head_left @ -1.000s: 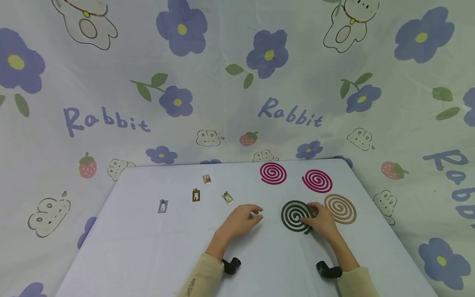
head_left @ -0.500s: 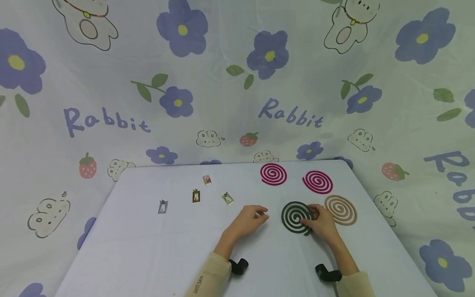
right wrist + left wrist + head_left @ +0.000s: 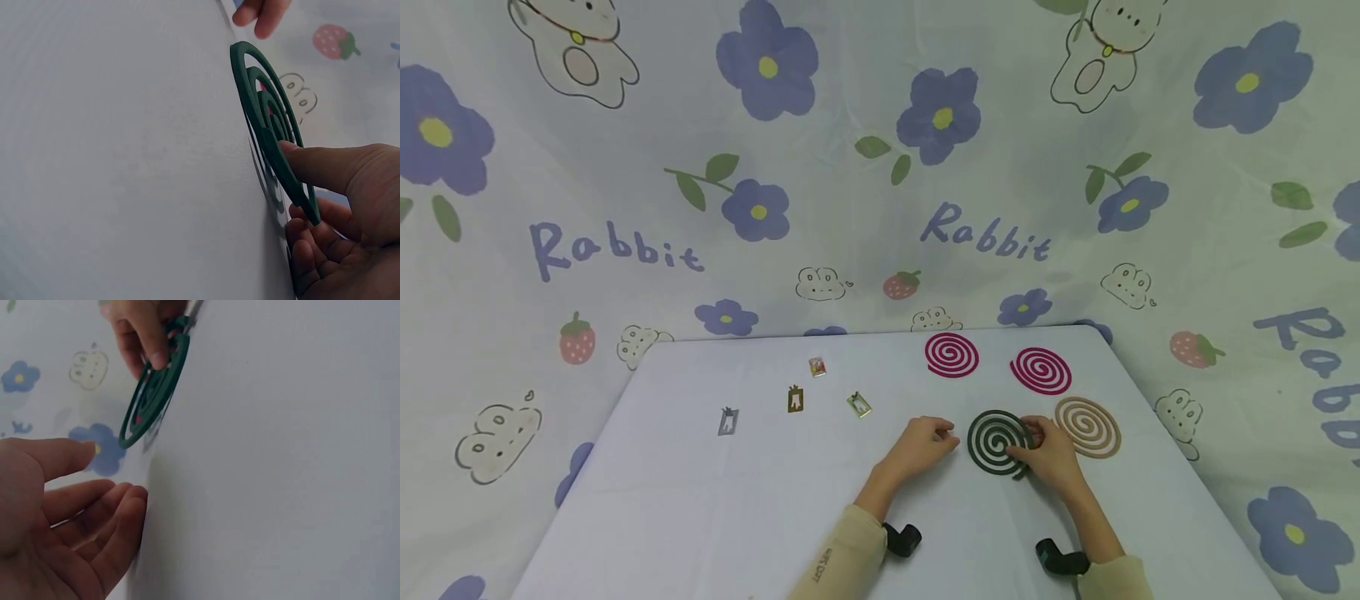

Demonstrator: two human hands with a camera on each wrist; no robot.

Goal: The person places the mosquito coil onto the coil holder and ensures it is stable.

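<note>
My right hand (image 3: 1051, 454) pinches the right edge of a dark green mosquito coil (image 3: 983, 443), thumb on top and fingers beneath. In the right wrist view the green coil (image 3: 240, 81) is lifted just off the table, its shadow under it. My left hand (image 3: 922, 444) hovers left of the coil, apart from it, with relaxed fingers and nothing between them. The left wrist view shows a gap between the left hand (image 3: 69, 519) and the green coil (image 3: 164, 394). A tan coil (image 3: 1114, 425) lies just right of my right hand.
Behind lie two magenta coils, one nearer the middle (image 3: 929, 360) and one to the right (image 3: 1067, 375). Small flat pieces lie to the left: a silver frame (image 3: 721, 422), a brown frame (image 3: 791, 400), a gold frame (image 3: 853, 406) and a colored tile (image 3: 817, 367). A patterned curtain (image 3: 835, 183) stands behind.
My left hand has moved right, closer to the green coil. The right hand keeps its pinch on the coil and has hardly moved.
</note>
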